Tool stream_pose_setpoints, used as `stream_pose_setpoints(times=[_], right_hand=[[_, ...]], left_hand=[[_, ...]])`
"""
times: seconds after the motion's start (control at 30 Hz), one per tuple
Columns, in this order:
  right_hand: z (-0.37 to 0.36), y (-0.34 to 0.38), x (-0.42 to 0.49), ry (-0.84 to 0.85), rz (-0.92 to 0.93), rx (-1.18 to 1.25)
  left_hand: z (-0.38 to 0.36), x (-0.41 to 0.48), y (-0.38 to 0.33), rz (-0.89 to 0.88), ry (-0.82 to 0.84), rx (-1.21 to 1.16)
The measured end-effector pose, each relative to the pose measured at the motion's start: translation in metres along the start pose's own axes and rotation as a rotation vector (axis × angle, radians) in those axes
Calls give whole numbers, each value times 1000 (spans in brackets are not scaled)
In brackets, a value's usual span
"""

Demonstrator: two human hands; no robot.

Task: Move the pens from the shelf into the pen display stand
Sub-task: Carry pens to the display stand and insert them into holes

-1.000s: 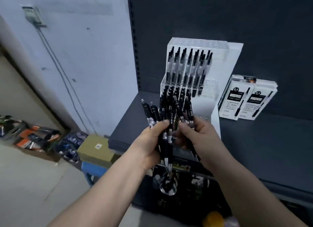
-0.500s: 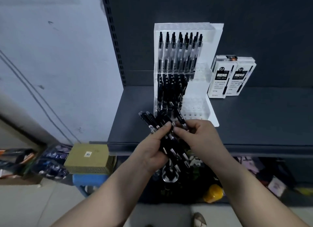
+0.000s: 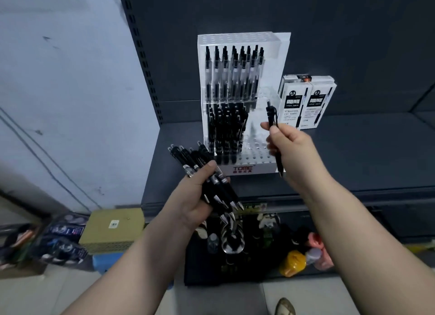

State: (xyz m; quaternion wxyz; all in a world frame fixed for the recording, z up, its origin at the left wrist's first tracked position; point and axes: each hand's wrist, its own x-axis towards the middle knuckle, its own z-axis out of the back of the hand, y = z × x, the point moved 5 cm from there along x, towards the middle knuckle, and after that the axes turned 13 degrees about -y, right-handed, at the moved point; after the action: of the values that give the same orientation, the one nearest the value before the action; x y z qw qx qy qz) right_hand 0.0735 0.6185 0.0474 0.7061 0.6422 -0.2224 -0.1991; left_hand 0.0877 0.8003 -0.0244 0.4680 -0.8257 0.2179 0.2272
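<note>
A clear tiered pen display stand (image 3: 277,56) with a white base stands on the dark shelf (image 3: 353,154). Several black pens fill the left part of its upper and lower rows; the right part shows bare holes. My left hand (image 3: 195,197) grips a bundle of black pens (image 3: 204,173), tips pointing down to the right, just in front of the stand's left corner. My right hand (image 3: 287,145) pinches a single black pen (image 3: 271,117) upright, tip down, in front of the stand's right side.
Two white pen boxes (image 3: 308,103) lean against the shelf back to the right of the stand. Below the shelf are bottles and a yellow item (image 3: 293,263). A cardboard box (image 3: 113,230) and packaged goods lie on the floor at left.
My right hand has pulled one pen out of the bundle and lifted it up and right toward the stand. My left hand keeps the bundle. The view has shifted downward.
</note>
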Motion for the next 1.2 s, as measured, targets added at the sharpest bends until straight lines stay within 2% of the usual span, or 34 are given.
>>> stream_pose_setpoints(times=[0.13, 0.33, 0.47, 0.63, 0.83, 1.07, 1.13, 1.2], right_hand=[[-2, 9, 20, -58, 21, 55], [-13, 22, 36, -77, 159, 61], [-20, 20, 38, -110, 258, 0], [-29, 6, 40, -129, 296, -71], [-42, -23, 39, -113, 348, -347], [-32, -18, 24, -169, 325, -353], [-32, -14, 5, -89, 335, -346], [-42, -17, -15, 133, 197, -287]], left_hand=[[6, 5, -6, -64, -7, 34], [14, 12, -7, -84, -59, 48], [16, 12, -4, -75, -47, 61], [12, 9, -3, -83, 10, 58], [14, 8, 3, -61, 15, 78], [13, 7, 6, -75, 80, 113], [11, 6, 5, -90, 119, 129], [7, 3, 5, -95, 164, 142]])
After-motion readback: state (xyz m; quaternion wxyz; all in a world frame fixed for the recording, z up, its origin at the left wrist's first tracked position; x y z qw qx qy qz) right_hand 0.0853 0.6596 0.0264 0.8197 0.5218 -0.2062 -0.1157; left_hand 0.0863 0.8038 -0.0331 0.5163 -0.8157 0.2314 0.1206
